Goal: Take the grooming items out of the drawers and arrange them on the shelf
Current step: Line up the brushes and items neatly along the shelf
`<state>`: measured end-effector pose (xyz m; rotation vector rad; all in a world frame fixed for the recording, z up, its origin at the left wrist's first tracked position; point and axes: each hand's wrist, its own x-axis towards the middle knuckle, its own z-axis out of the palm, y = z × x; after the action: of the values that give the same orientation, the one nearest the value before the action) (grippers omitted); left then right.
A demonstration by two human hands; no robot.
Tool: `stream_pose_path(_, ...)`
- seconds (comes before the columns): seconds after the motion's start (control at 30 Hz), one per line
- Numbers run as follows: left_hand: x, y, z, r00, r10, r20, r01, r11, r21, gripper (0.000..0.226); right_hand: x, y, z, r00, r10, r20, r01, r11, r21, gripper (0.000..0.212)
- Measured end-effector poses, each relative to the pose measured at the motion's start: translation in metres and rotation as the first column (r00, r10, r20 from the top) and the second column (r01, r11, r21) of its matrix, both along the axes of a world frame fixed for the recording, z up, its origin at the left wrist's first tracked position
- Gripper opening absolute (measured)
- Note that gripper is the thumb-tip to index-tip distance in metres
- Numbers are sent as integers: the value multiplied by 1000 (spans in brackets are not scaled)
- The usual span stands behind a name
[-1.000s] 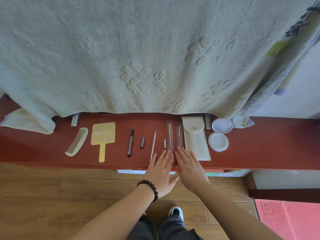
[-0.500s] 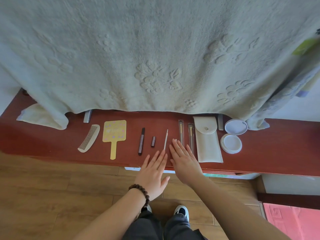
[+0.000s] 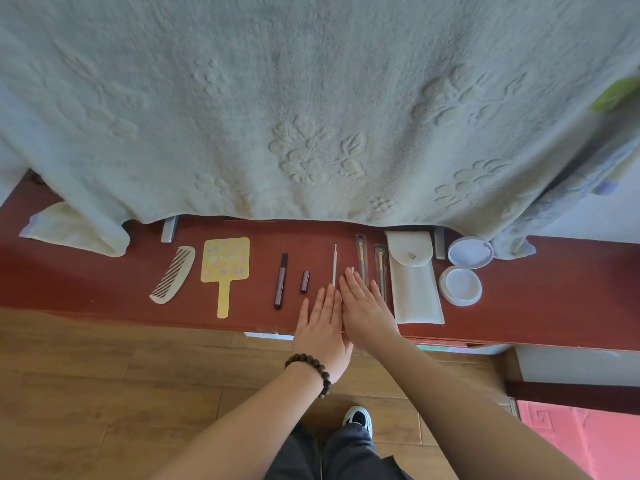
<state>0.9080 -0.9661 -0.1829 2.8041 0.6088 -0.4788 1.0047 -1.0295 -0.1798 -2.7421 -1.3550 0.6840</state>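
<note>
**Red-brown wooden shelf: contents, left to right**

Shelf (image 3: pixel 554 299), long and narrow, its rear edge draped by a pale embossed towel (image 3: pixel 311 116). Laid in a row: cream comb (image 3: pixel 173 274); yellow hand mirror (image 3: pixel 224 268); dark cosmetic pen (image 3: pixel 281 280); small dark cap (image 3: pixel 304 280); thin white pick (image 3: pixel 334 263); two makeup brushes (image 3: pixel 361 252); white snap pouch (image 3: pixel 414 282); two round white containers (image 3: pixel 460 285), touching.

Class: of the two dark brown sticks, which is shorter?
The stubby dark brown stick, nearer the left hand; the long dark brown stick beside it stretches further.

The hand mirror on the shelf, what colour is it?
Yellow with small pastel shapes, the hand mirror shows in the head view.
</note>
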Motion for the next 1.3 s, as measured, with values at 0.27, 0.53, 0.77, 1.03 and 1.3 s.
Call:
stream_pose_path(0.27, -4, 0, 2, 996, 65, 66, -63, 997, -38, 74, -2, -4, 6, 999, -19, -28, 20, 999, 40, 63)
stream_pose_path(0.53, -36, 55, 10, 949, 218, 228, -225, 974, 9, 68, -22, 22, 16, 999, 47, -8, -45, 980, 194, 60)
stream_pose_path(0.77, -52, 75, 0, 990, 108, 88, -111, 993, 36, 72, -43, 50, -1, 992, 128, 8, -129, 989, 74, 62)
stream_pose_path(1.03, -31, 66, -3, 995, 57, 80, -59, 998, 25, 69, -32, 37, 0, 996, 72, 44, -74, 997, 31, 60)
stream_pose_path(1.3, -16, 58, -3, 997, 39, 73, -41, 999, 27, 67, -21, 29, 0, 997, 67, 39, -69, 997, 30, 60)
